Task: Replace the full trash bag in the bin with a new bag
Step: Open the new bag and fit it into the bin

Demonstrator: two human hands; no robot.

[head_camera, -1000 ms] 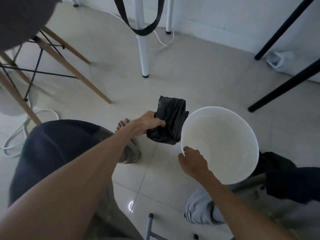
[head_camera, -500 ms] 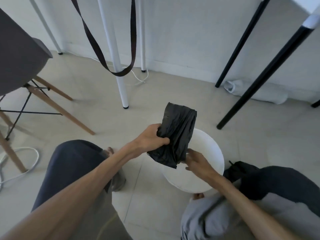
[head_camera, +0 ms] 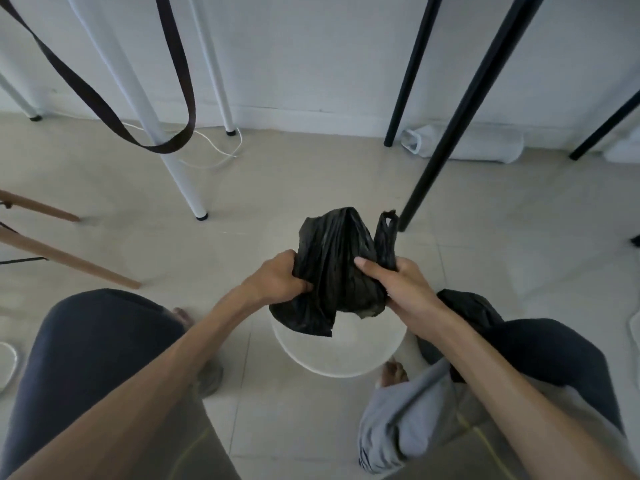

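The floor (head_camera: 311, 188) is laid with pale tiles and is bounded at the far side by a white wall (head_camera: 311, 53) with a skirting board. White table legs (head_camera: 180, 174) are seen at the left, with a dark strap (head_camera: 104, 109) looped in front of them and a white cable (head_camera: 214, 147) trailing on the floor behind. Black table legs (head_camera: 446, 133) stand at the right, and a pale cylindrical object (head_camera: 464, 143) lies on its side against the wall. Wooden chair legs (head_camera: 69, 261) enter from the left edge.

A white bin (head_camera: 339, 351) stands on the floor between the person's knees. A crumpled black bag (head_camera: 332, 271) is held above the bin's far rim, clear of the floor. The left hand (head_camera: 277, 282) grips the bag's left side, its fingers curled into the plastic. The right hand (head_camera: 401, 285) grips the right side, with the thumb laid across the front of the bag and one handle loop (head_camera: 388, 237) standing up just behind the fingers. The bag's lower edge hangs over the bin opening. A second dark bag (head_camera: 467, 310) lies on the floor just right of the bin, partly hidden by the right forearm.
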